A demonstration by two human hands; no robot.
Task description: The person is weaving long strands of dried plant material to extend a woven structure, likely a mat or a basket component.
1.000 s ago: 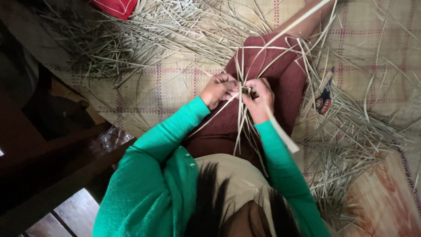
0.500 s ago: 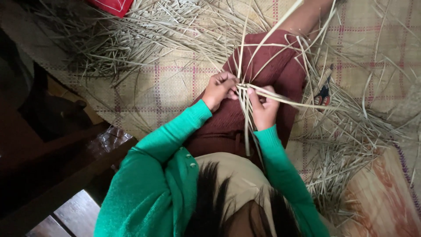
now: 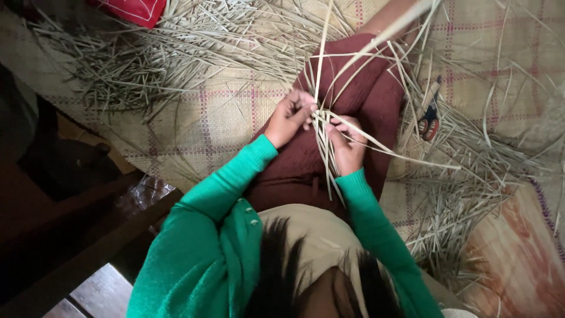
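Pale dry strips (image 3: 347,88) pinched in both hands over the lap, on a maroon skirt (image 3: 365,94). Left hand (image 3: 291,115) closed on the strips where they cross, fingers curled in from the left. Right hand (image 3: 347,144) just beside it, nearly touching, also clamped on the strips, thumb and fingers pressing the crossing point. From that grip, several long strips fanning up and away toward the top edge, others trailing down over the skirt and out to the right. Green sleeves (image 3: 235,182) running back from both wrists toward the body; dark hair at the bottom edge.

Under and around the legs, a woven mat (image 3: 223,112) with a pink check pattern. Loose cuttings (image 3: 118,65) heaped on the mat to the upper left, more scattered to the right and lower right. Small scissors (image 3: 429,118) with red handles lying among the cuttings just right of the skirt, apart from both hands. Red cloth (image 3: 132,9) at the top edge, well apart. Dark wooden floor (image 3: 76,247) to the left, beyond the mat's edge.
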